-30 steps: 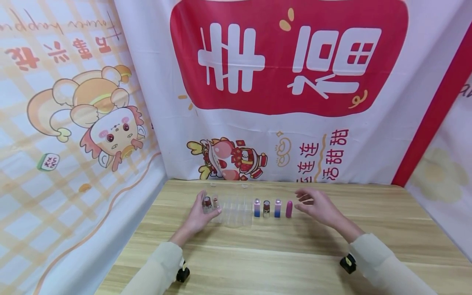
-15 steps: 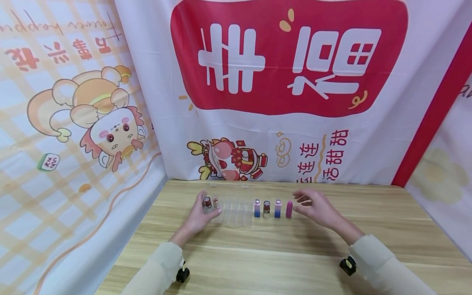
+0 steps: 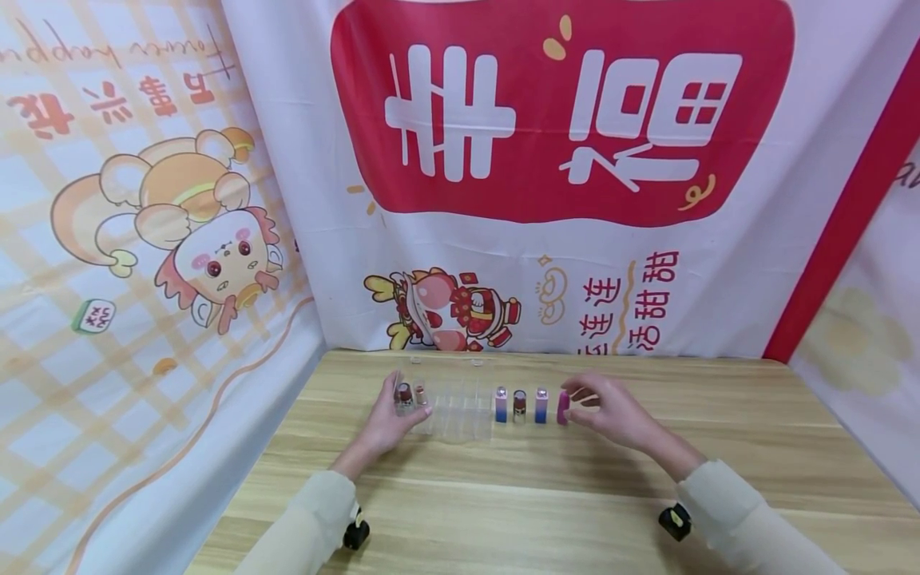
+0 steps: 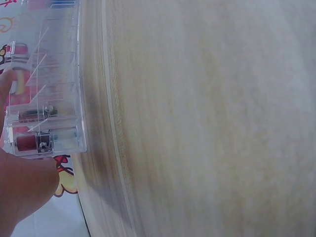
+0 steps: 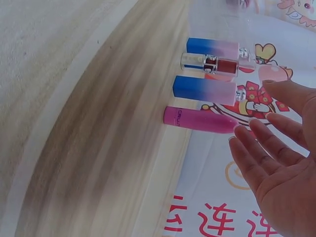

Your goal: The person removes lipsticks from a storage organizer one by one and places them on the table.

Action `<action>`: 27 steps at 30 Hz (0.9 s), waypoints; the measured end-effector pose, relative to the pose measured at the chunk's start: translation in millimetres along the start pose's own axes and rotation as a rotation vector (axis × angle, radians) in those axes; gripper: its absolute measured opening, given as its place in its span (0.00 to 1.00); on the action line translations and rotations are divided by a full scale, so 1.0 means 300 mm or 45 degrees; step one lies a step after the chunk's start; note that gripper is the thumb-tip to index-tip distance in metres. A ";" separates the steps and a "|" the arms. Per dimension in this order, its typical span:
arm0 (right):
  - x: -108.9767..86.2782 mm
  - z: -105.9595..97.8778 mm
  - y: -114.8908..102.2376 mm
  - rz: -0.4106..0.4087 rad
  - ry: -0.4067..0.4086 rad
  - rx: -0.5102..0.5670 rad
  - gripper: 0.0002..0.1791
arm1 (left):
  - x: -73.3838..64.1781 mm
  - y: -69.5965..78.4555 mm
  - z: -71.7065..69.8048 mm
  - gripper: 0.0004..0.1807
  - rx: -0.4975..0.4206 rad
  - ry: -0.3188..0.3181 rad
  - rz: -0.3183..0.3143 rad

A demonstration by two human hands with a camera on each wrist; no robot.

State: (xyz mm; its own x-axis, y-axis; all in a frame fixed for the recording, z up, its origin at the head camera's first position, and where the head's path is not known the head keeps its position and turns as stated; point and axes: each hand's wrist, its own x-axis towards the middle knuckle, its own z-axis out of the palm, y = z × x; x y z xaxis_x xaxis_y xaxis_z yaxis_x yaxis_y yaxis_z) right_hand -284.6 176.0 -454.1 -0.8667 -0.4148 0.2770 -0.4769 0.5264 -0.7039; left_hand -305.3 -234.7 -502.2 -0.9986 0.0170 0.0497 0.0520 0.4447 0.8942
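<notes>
A clear compartmented lipstick organizer (image 3: pixel 461 427) stands on the table, and my left hand (image 3: pixel 386 425) grips its left end. In its leftmost slots are a clear-based lipstick with a dark red top (image 4: pixel 27 142) and a second, slimmer lipstick (image 3: pixel 421 394). At the far end of the row, my right hand (image 3: pixel 620 411) reaches around a magenta lipstick (image 5: pixel 200 120). In the right wrist view its fingers are spread, fingertips right by the tube's rounded top. The magenta tube stands upright on the table.
Left of the magenta tube stand a blue-and-pink lipstick (image 5: pixel 205 90), a clear tube with a dark red section (image 5: pixel 227 66) and another blue-and-pink lipstick (image 5: pixel 212 47). They line up beside the organizer's right end. A printed cloth (image 3: pixel 446 295) hangs behind the table's back edge.
My right hand has moved left, from beside the magenta lipstick to around its top. The left hand keeps its hold on the organizer, and the lipsticks have stayed in place.
</notes>
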 end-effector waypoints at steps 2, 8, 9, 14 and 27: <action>0.000 0.007 -0.003 -0.022 -0.017 -0.001 0.21 | 0.000 -0.002 0.000 0.63 0.002 -0.003 0.001; 0.003 0.029 -0.011 -0.045 -0.039 -0.016 0.21 | -0.001 0.000 0.000 0.62 0.007 -0.003 0.002; 0.004 0.033 -0.014 -0.047 -0.038 -0.018 0.21 | -0.002 0.001 0.000 0.62 0.008 -0.002 0.001; 0.012 0.051 -0.023 -0.088 -0.057 -0.023 0.23 | -0.001 0.003 -0.001 0.61 0.008 -0.001 0.001; 0.036 0.093 -0.070 -0.130 -0.075 -0.095 0.24 | 0.007 -0.009 0.004 0.59 -0.012 0.006 0.021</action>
State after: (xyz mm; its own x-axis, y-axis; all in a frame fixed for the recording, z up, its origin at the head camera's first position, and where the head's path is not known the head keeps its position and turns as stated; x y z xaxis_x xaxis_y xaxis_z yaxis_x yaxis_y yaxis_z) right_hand -279.8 139.9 -454.7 -0.8040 -0.5110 0.3042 -0.5737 0.5319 -0.6229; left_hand -307.5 -234.9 -505.0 -0.9976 0.0197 0.0665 0.0684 0.4362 0.8972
